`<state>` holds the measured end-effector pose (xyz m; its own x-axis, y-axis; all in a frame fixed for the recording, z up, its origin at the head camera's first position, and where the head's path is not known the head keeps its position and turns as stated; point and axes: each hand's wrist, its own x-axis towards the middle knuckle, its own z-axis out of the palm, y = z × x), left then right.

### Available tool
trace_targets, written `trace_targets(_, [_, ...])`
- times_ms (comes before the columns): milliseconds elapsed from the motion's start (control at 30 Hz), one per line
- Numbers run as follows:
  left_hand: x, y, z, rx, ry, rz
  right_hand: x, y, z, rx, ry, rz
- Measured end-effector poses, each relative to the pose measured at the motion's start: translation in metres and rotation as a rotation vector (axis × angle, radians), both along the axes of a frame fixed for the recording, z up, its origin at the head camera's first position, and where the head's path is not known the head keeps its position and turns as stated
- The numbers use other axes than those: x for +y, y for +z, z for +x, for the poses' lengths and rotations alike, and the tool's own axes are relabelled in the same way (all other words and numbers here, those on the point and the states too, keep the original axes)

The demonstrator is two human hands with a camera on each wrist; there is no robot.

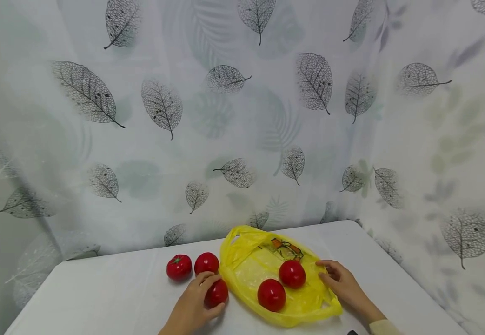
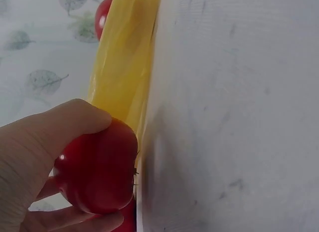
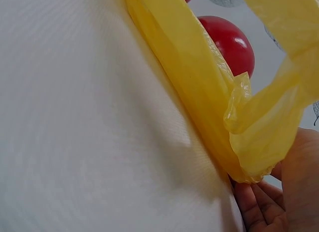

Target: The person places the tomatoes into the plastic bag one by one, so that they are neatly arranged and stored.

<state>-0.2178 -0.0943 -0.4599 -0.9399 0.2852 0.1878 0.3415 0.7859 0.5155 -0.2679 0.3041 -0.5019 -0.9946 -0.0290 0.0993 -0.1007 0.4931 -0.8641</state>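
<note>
My left hand grips a red tomato just left of a yellow plastic bag. In the left wrist view the thumb lies on one side of this tomato and the fingers curl round the other. Two more tomatoes, one nearer and one farther, sit in the spread mouth of the bag. At the bag's right edge, my right hand holds the plastic between thumb and fingers. Its fingertips are partly hidden by the bag in the right wrist view.
Beyond my left hand stand two tomatoes, one with a green stem top and one beside the bag. All lie on a white table. A leaf-patterned curtain hangs behind and to the right.
</note>
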Motion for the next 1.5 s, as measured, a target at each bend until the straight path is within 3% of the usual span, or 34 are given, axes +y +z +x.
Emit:
trace_targets(600, [0.001, 0.011, 0.002, 0.212, -0.002, -0.004, -0.004, -0.003, 0.0, -0.019, -0.009, -0.019])
trace_targets(833, [0.004, 0.013, 0.003, 0.211, -0.021, 0.013, -0.004, -0.004, 0.002, -0.018, 0.001, -0.006])
trace_targets(1133, [0.014, 0.02, -0.006, 0.321, -0.038, 0.013, 0.001, 0.003, 0.0, -0.013, -0.017, 0.014])
trace_targets(1500, [0.028, 0.02, -0.011, 0.249, -0.076, 0.028, -0.001, 0.0, -0.003, -0.01, -0.02, 0.012])
